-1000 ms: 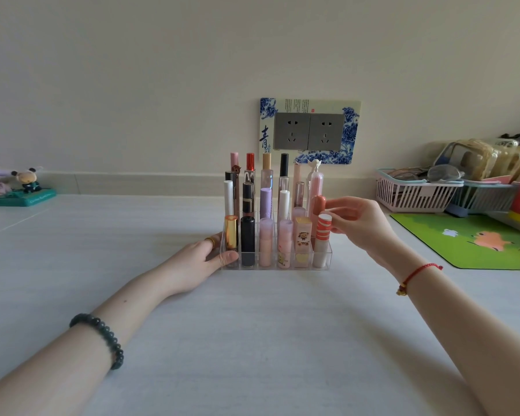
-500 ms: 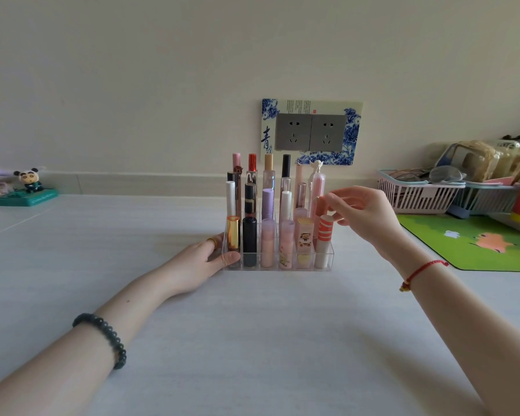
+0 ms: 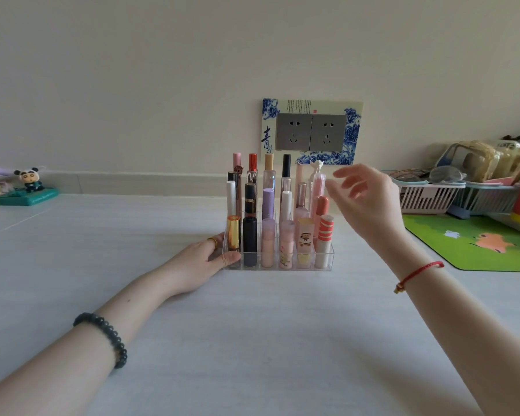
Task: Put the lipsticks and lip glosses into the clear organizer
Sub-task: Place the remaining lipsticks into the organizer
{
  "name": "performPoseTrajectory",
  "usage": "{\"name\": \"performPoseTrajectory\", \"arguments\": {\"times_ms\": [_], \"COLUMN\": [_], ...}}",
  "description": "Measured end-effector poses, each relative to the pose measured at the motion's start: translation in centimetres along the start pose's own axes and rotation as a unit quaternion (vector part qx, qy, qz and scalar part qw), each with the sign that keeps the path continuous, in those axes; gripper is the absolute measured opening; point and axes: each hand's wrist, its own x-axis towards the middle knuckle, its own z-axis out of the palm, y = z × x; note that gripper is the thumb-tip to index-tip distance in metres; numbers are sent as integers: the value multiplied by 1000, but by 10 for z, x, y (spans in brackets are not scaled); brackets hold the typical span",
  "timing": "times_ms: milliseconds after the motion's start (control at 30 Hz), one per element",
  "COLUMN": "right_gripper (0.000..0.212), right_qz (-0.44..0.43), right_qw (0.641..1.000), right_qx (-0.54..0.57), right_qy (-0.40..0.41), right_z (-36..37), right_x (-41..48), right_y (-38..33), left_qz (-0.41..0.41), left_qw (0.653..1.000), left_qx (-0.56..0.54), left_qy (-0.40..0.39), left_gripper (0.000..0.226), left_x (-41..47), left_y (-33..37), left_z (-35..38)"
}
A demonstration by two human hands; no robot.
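The clear organizer [image 3: 327, 261] stands in the middle of the white table, its stepped rows filled with several upright lipsticks and lip glosses. A coral-capped tube [image 3: 322, 208] stands in the second row at the right end, behind a striped tube [image 3: 325, 232]. My left hand [image 3: 206, 259] rests on the table with its thumb and fingers against the organizer's left side. My right hand [image 3: 364, 202] hovers above and to the right of the organizer, fingers loosely spread, holding nothing.
A green cartoon mat [image 3: 475, 244] lies at the right. Behind it stand a pink basket [image 3: 424, 199] and a blue basket [image 3: 490, 196] full of items. Small toy figures [image 3: 30, 183] sit at the far left. A wall socket [image 3: 311, 132] is behind the organizer.
My right hand let go of the coral-capped tube, now standing in the organizer, and lifted up and away to the right with fingers spread. My left hand stayed put.
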Motion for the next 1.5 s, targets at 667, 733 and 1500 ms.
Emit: {"name": "performPoseTrajectory", "arguments": {"times_ms": [667, 733, 1500], "right_gripper": [28, 27, 35], "right_qz": [-70, -74, -103], "right_qw": [965, 964, 954], "right_qx": [-128, -134, -178], "right_qy": [-219, -217, -219], "right_z": [26, 27, 27], "right_x": [-46, -46, -51], "right_y": [-15, -15, -14], "left_qz": [21, 24, 47], "left_qw": [976, 977, 980], "left_qx": [-64, -60, -34], "left_qy": [206, 205, 189], "left_gripper": [31, 27, 18], "left_x": [0, 0, -3], "left_y": [9, 9, 12], "left_z": [-6, -7, -7]}}
